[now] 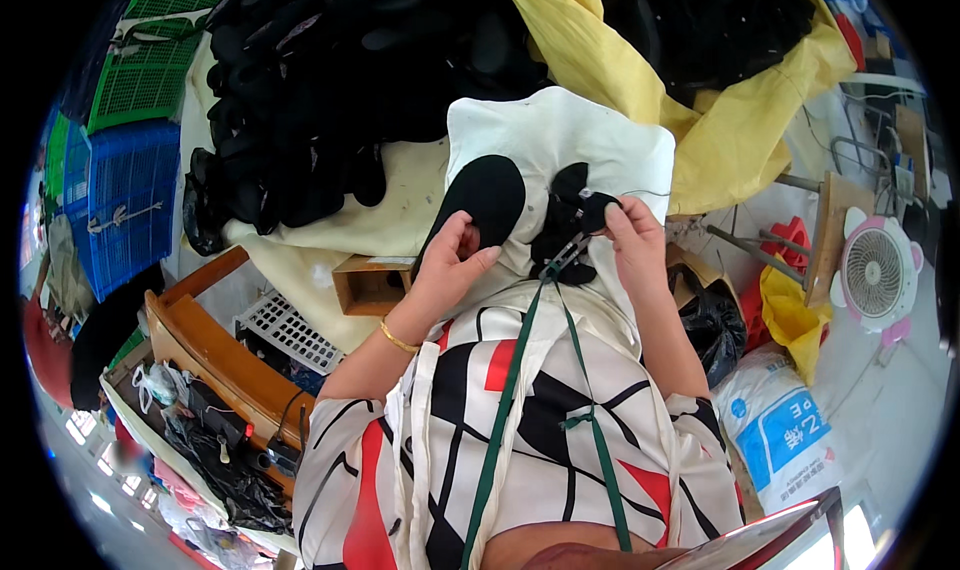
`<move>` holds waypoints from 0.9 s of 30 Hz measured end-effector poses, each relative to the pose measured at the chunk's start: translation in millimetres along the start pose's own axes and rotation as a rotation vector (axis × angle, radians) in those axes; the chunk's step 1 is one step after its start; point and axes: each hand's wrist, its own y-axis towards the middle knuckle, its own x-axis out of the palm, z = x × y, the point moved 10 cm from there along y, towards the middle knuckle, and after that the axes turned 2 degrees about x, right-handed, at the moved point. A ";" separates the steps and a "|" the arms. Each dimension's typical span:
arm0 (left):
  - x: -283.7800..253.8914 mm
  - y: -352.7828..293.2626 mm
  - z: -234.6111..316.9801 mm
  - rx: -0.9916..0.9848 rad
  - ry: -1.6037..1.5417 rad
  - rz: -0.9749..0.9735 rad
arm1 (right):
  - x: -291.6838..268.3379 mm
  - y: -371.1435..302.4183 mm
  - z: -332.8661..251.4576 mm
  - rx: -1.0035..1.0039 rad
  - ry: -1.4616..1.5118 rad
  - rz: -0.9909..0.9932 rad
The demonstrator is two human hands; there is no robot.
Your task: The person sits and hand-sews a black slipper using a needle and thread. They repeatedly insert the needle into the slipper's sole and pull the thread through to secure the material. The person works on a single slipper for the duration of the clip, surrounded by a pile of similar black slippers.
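My left hand (455,260) is closed on the near end of a black shoe (495,185), whose smooth rounded end points away from me. To its right, my right hand (637,238) pinches a small black fabric piece (597,211) between thumb and fingers. That piece touches other black fabric pieces (568,183) lying on the white cloth (560,120) over my lap. A pair of metal thread snips (570,251) rests among them, close to a green cord (515,390) that hangs down my front. A thin dark thread shows near my right fingertips.
A large heap of black shoes (330,80) lies ahead on pale cloth, with yellow sheeting (590,40) to its right. At left stand blue crates (125,200) and a wooden drawer unit (215,335). A pink-and-white fan (875,270) and a white sack (775,430) are at right.
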 end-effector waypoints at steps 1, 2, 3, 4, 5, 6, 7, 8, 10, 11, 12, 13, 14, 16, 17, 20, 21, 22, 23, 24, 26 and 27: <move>10.2 -2.3 -11.6 -0.056 -0.196 0.001 | 4.0 0.8 3.8 0.022 0.010 -0.027; 17.8 -2.4 -6.1 -0.073 -0.420 0.050 | 10.8 1.3 6.1 0.027 0.016 -0.041; 26.9 -2.4 3.7 -0.089 -0.644 0.102 | 20.1 1.5 7.9 0.031 0.021 -0.057; 30.5 -2.8 6.8 -0.105 -0.868 0.156 | 30.0 1.6 8.8 0.035 0.026 -0.073; 32.4 -2.6 3.0 -0.084 -0.949 0.123 | 41.4 0.3 6.3 0.040 -0.007 -0.090; 35.0 -1.7 -0.6 -0.091 -1.007 0.120 | 52.0 2.3 9.1 0.030 -0.012 -0.136; 38.4 -0.1 -3.1 -0.099 -1.064 0.117 | 62.4 1.8 12.3 0.043 -0.047 -0.159; 43.2 1.9 -2.2 -0.103 -1.125 0.114 | 73.2 1.2 13.7 0.056 -0.086 -0.184; 48.8 2.8 -1.6 -0.120 -1.043 0.158 | 90.8 0.4 30.0 0.066 -0.192 -0.299; 49.5 1.6 3.9 -0.155 -0.981 0.205 | 102.1 -4.5 22.0 0.047 -0.499 -0.360; 48.5 0.2 4.5 -0.191 -0.918 0.251 | 111.9 -7.5 18.7 -0.086 -0.644 -0.445; 44.2 3.8 0.2 -0.193 -0.816 0.279 | 115.1 -9.9 11.0 -0.193 -0.715 -0.455; 43.4 5.5 0.0 -0.209 -0.834 0.304 | 118.1 -13.7 2.2 -0.302 -0.787 -0.464; 42.1 6.4 3.5 -0.241 -0.867 0.352 | 109.8 -11.1 -1.0 -0.246 -0.739 -0.409; 43.7 6.2 9.9 -0.261 -0.885 0.363 | 104.8 -9.8 -2.8 -0.219 -0.716 -0.379; 45.5 7.9 6.4 -0.279 -0.869 0.341 | 86.4 -4.0 -5.6 -0.114 -0.575 -0.253; 45.2 8.4 3.5 -0.275 -0.869 0.344 | 85.1 -1.3 -8.2 -0.122 -0.552 -0.221; 45.0 8.8 -1.2 -0.272 -0.869 0.349 | 85.9 -0.4 -6.3 -0.102 -0.561 -0.238; 44.7 9.3 -3.5 -0.267 -0.869 0.354 | 86.9 0.2 -4.5 -0.083 -0.570 -0.257; 44.6 9.2 -4.7 -0.261 -0.869 0.359 | 88.5 0.0 -3.8 -0.064 -0.579 -0.276; 44.9 6.2 -3.5 -0.282 -0.887 0.413 | 92.2 -1.0 -4.1 0.008 -0.682 -0.295; 45.1 4.6 -1.5 -0.292 -0.896 0.441 | 92.8 -1.5 -2.2 0.044 -0.734 -0.307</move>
